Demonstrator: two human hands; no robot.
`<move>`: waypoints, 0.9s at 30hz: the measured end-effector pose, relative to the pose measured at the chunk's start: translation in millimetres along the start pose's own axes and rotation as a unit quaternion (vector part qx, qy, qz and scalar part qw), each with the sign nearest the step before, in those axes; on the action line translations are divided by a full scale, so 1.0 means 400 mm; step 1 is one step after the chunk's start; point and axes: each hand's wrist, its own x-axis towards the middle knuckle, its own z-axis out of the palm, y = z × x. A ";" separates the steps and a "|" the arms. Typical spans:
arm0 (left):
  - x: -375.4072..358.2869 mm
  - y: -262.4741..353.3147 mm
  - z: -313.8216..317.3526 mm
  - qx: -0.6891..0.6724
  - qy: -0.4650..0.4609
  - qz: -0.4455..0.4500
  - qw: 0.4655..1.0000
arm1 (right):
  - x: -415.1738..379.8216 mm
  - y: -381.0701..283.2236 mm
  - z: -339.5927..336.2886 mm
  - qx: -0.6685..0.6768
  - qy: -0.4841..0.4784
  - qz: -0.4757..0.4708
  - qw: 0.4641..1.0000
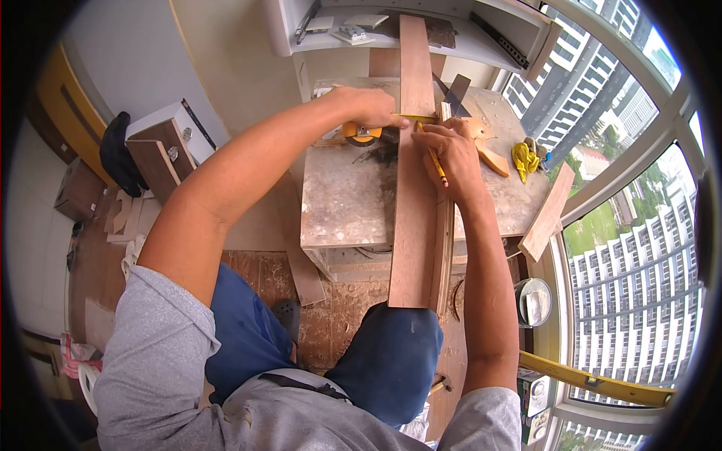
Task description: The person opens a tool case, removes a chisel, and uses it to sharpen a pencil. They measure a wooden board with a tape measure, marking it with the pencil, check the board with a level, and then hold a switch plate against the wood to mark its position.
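A long reddish-brown wooden plank (pixel 414 195) runs lengthwise over the worktable, its near end by my knee. My left hand (pixel 368 107) is closed over a yellow tape measure (pixel 362 135) left of the plank. The tape's yellow blade (pixel 421 118) lies across the plank, under my left fingertips. My right hand (pixel 455 154) grips a yellow pencil (pixel 438 167), with fingertips at the plank's right edge beside the blade. Narrow wooden strips (pixel 447 233) lie along that edge. Just right of my right hand is a pale wooden handle (pixel 492 159), partly hidden.
The worn worktable (pixel 342 195) carries a yellow glove-like bundle (pixel 526 159) at its right. A loose board (pixel 547 214) leans beside the window. A yellow spirit level (pixel 594 379) sits at lower right. An open cabinet (pixel 368 37) is ahead; drawers (pixel 162 146) stand left.
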 end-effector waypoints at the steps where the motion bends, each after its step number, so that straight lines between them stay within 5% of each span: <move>1: 0.000 0.000 0.000 0.000 0.000 0.000 1.000 | 0.001 0.000 0.001 -0.001 0.000 0.003 1.000; 20: -0.004 0.009 -0.002 0.008 0.002 -0.013 1.000 | -0.010 0.001 -0.005 0.017 0.027 0.001 0.999; 27: 0.013 -0.006 0.008 0.002 -0.002 0.003 1.000 | -0.028 0.024 0.016 0.166 0.038 0.034 0.985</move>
